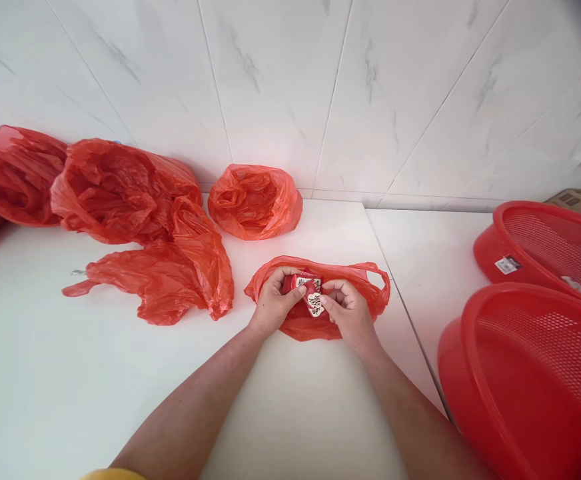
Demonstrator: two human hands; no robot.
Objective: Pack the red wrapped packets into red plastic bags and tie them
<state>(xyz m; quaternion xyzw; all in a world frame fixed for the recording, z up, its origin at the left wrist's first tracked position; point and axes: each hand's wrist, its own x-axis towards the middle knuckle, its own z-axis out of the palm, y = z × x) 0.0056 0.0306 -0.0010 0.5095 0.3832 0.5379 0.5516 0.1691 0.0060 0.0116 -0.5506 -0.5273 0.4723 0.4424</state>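
Small red packets with pale labels and dark printed characters are held between my two hands, above the mouth of a red plastic bag. My left hand is closed around the packets, its thumb pressing on their front. With thumb and fingers pinched, my right hand grips the right edge of the front packet. The bag lies spread on the white table, one loop handle sticking out at its right. How many packets are held is hard to make out.
Behind the hands, a red bag stands against the tiled wall. More crumpled red bags crowd the left. Two red perforated plastic baskets stand at the right, past a seam in the white tabletop.
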